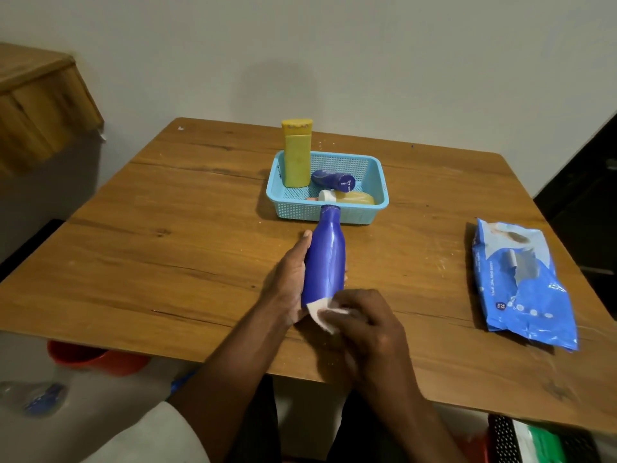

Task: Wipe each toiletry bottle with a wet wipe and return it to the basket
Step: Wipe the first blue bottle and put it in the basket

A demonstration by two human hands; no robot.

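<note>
My left hand (288,279) grips a tall blue bottle (326,259) from its left side, holding it above the table with its neck pointing away toward the basket. My right hand (370,329) presses a white wet wipe (322,315) against the bottle's near, lower end. The light blue mesh basket (375,173) stands behind, holding an upright yellow bottle (296,155), a small dark blue bottle (333,179) lying on its side, and a pale yellow bottle with a white cap (350,197) lying along the front wall.
A blue pack of wet wipes (524,282) lies at the right of the wooden table (167,235). A wooden shelf (40,98) juts out at the left. A red bucket (90,357) and a plastic bottle (36,397) sit on the floor.
</note>
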